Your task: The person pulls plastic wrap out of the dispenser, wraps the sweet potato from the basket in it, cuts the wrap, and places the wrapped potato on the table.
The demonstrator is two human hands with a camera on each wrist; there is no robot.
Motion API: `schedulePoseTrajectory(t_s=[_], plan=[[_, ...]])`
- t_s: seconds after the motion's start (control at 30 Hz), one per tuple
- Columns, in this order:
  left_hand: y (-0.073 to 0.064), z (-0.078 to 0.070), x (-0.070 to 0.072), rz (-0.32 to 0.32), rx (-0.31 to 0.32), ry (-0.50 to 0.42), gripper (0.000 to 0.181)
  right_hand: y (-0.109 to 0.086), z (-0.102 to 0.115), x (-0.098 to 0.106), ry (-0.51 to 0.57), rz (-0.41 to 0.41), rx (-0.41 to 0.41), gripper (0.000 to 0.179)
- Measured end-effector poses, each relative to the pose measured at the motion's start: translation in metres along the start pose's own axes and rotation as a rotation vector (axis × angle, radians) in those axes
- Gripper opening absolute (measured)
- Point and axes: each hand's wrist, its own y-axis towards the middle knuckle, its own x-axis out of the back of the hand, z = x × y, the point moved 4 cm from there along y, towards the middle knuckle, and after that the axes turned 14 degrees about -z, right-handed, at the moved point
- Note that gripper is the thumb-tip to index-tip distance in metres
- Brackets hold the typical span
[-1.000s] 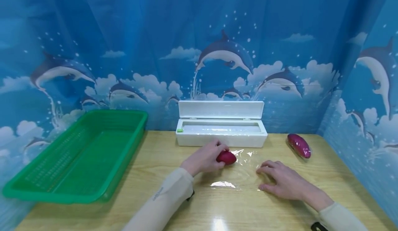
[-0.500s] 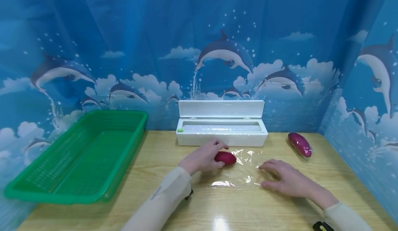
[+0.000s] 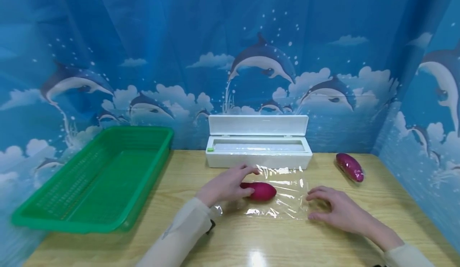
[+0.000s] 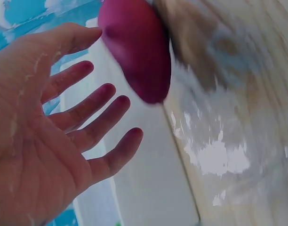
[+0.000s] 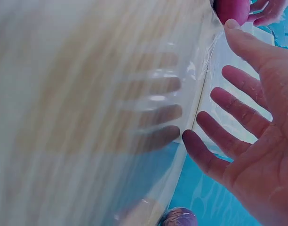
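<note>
Progress looks partial, judging by how things lie around the white box (image 3: 258, 161), whose lid stands raised. Right of the box, a purple oval piece (image 3: 349, 167) has a glossy skin like clear film, so its wrapping seems finished. In front of the box, the red oval piece (image 3: 265, 192) lies over a spread clear film (image 3: 292, 197); its top looks bare, so covering it appears to be left. The left hand (image 3: 223, 186), in front of the box, sets its thumb against the red oval piece, the other fingers spread and loosely bent, not curled round it. The right hand (image 3: 339, 210), nearer than the box's right end, is likewise spread, just beside the film's edge and gripping nothing; whether its fingertips touch the film, I cannot tell.
</note>
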Motion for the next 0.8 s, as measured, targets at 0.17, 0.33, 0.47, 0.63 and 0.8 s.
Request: schedulePoseTrajectory(t_s=[0.17, 0.33, 0.47, 0.63, 0.8], plan=[[-0.020, 0.014, 0.020, -0.025, 0.060, -0.039, 0.046, -0.002, 0.003, 0.001, -0.005, -0.059, 0.045, 0.035], [-0.047, 0.030, 0.036, -0.009, 0.091, -0.056, 0.035, -0.004, 0.008, 0.002, 0.036, -0.043, 0.100, 0.029], [-0.068, 0.040, 0.038, 0.062, 0.141, -0.039, 0.033, -0.005, 0.013, -0.001, 0.070, 0.030, 0.140, 0.024], [-0.085, 0.046, 0.031, 0.156, 0.195, -0.008, 0.037, -0.005, 0.015, -0.003, 0.033, 0.057, 0.195, 0.022], [-0.090, 0.047, 0.027, 0.129, 0.130, 0.034, 0.025, -0.005, 0.016, -0.005, 0.043, 0.060, 0.249, 0.019]])
